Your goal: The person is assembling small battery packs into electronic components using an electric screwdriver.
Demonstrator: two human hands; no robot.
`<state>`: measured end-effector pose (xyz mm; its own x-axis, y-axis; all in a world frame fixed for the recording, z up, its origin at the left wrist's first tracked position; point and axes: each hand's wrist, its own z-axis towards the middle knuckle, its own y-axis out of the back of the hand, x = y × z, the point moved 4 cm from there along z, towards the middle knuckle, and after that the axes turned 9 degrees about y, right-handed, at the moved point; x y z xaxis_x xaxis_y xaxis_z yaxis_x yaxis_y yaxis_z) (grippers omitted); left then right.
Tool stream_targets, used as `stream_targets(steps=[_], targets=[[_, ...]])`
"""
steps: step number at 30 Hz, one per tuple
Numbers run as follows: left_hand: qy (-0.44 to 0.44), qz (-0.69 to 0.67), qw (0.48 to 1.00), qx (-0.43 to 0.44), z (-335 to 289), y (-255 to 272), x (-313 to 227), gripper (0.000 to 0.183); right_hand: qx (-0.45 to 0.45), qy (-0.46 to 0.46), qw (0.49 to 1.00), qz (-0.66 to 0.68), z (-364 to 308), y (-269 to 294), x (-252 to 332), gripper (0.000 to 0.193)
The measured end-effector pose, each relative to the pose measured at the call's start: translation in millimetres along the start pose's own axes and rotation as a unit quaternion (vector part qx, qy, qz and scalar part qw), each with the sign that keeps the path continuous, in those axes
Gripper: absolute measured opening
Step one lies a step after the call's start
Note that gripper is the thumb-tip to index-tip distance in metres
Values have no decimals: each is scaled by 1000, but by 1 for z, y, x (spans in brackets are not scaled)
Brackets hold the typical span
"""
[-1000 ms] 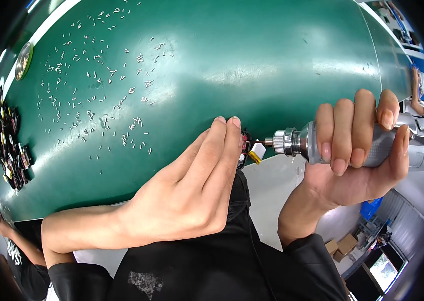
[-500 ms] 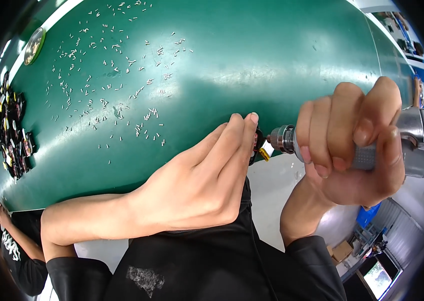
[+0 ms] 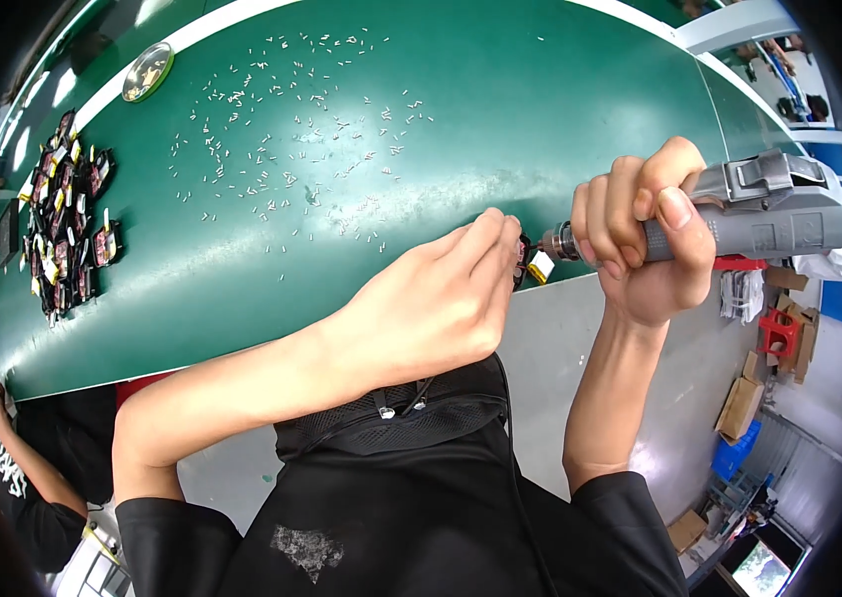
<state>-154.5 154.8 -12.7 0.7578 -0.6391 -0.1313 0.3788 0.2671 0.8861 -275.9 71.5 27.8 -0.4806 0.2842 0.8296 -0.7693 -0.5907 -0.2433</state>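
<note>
My left hand (image 3: 441, 294) is closed around a small black electronic part (image 3: 521, 261) at the table's front edge. Most of that part hides behind my fingers; a yellow and white tab (image 3: 540, 267) sticks out of it. In my right hand (image 3: 645, 229) is a grey electric screwdriver (image 3: 779, 219), held level with my fingers wrapped round its body. Its metal nose points left, and the bit reaches the black part's right side. Whether a screw sits at the tip is too small to tell.
Many tiny silver screws (image 3: 306, 129) lie scattered over the green table (image 3: 560, 119). At the far left is a pile of similar black parts (image 3: 65, 214). A round dish (image 3: 148, 72) stands behind it. Another person's arm (image 3: 43, 463) shows at the lower left.
The view has shifted, so more of the table's left side and the floor shows. The screwdriver's grey body is now visible beyond my right hand. Both hands keep their holds.
</note>
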Motion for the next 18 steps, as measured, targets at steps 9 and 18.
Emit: stream_targets(steps=[9, 18], targets=[[49, -40, 997, -43, -16, 11, 4, 35, -63, 75, 989, 109, -10, -6, 10, 20], [436, 156, 878, -125, -167, 156, 156, 42, -245, 61, 945, 210, -38, 18, -11, 13]])
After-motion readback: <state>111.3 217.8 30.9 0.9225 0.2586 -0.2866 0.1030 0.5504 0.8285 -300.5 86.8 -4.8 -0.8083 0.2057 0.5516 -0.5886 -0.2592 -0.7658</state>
